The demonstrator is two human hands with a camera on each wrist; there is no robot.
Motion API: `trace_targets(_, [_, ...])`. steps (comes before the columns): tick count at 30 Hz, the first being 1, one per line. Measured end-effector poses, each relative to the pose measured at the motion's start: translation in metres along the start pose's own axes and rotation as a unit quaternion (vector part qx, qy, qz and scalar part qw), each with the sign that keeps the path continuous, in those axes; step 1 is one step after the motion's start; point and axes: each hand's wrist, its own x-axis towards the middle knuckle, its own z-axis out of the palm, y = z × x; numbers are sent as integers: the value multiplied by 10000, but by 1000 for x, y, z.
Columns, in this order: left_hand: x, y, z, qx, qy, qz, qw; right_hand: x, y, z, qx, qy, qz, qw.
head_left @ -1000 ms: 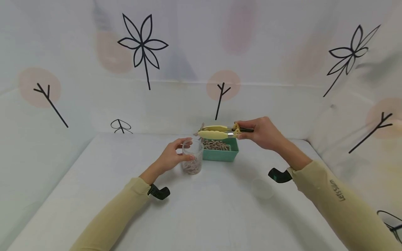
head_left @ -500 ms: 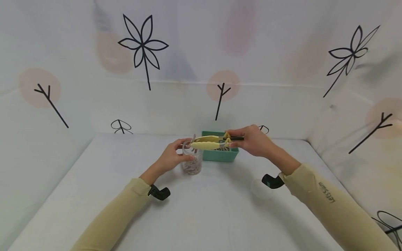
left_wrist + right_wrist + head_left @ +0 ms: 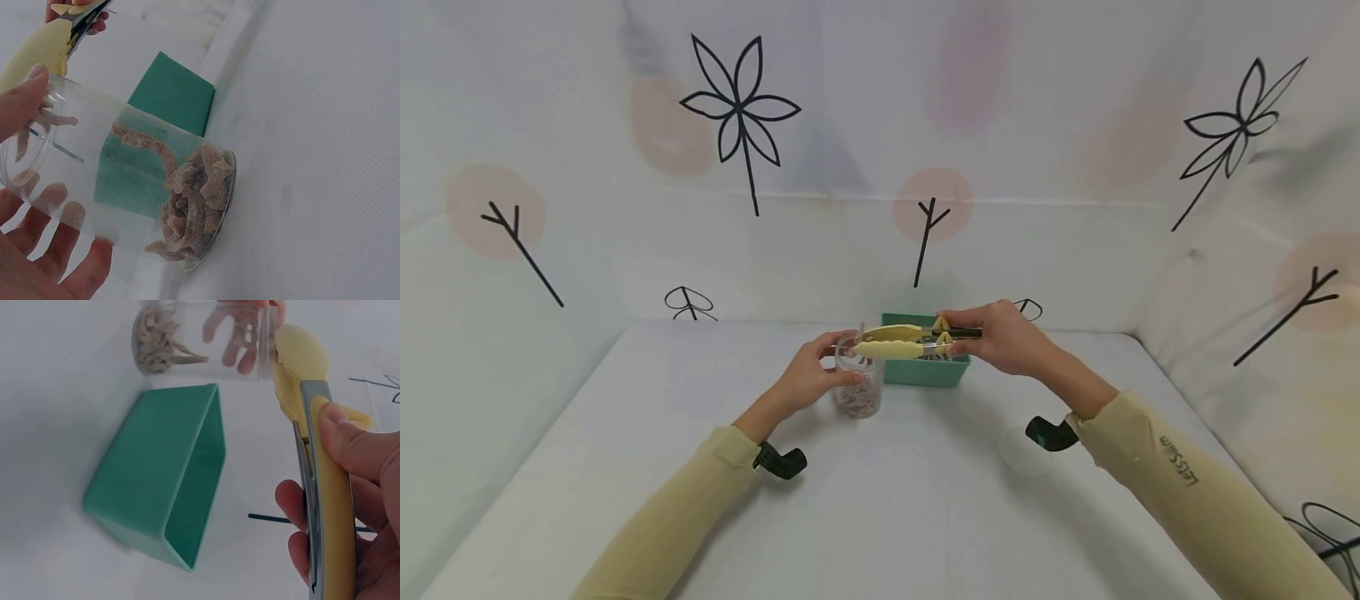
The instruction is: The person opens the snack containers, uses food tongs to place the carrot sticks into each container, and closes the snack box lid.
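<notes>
My left hand [image 3: 805,377] grips a clear plastic jar [image 3: 860,393] near its rim, thumb on one side and fingers on the other. Brownish dried strips [image 3: 197,197] lie at the jar's bottom. My right hand [image 3: 1009,335] holds yellow-tipped tongs [image 3: 891,349] level, their heads over the jar's mouth. Through the left wrist view, a few strips [image 3: 53,119] show just inside the mouth by the tong heads; whether the tongs still pinch them is unclear. Behind the tongs stands a green rectangular box [image 3: 925,375], its contents mostly hidden by the tongs.
A clear round lid [image 3: 1026,452] lies on the white table [image 3: 880,517], right of centre and nearer than the box. A patterned cloth wall [image 3: 1045,250] rises behind the table. The box stands close beside the jar's right.
My right hand has brought the tongs with strips left and down from above the box to the jar's mouth. The strips have sunk slightly lower. My left hand and the jar stay put.
</notes>
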Motion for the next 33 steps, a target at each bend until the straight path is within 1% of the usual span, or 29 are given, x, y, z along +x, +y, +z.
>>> trace_targets(6, [0,-1,0,-31,-2,85,10000,0,0,-1,-24,-52,-35,10000])
trace_targets(11, [0,0,0,-16,0,89,10000,-1,0,-5,36,-19,-47,10000])
trace_targets(14, [0,0,0,-45,-11,90,9999,-3,2,-9,51,18,87,9999])
trace_targets(19, [0,-1,0,-8,-7,98,10000,-4,9,-16,-65,48,458,9989])
trace_targets(22, [0,-1,0,-21,-6,139,9999,-5,18,-21,-276,60,589,9979])
trace_targets(27, [0,-2,0,-45,-30,185,9998,-5,38,-25,-727,30,639,9953])
trace_targets(29, [0,-2,-1,-45,-28,187,9998,-4,43,-24,-902,-64,716,9933])
trace_targets(33, [0,-3,0,-29,-14,197,9998,-3,51,-22,-1292,-382,887,9869])
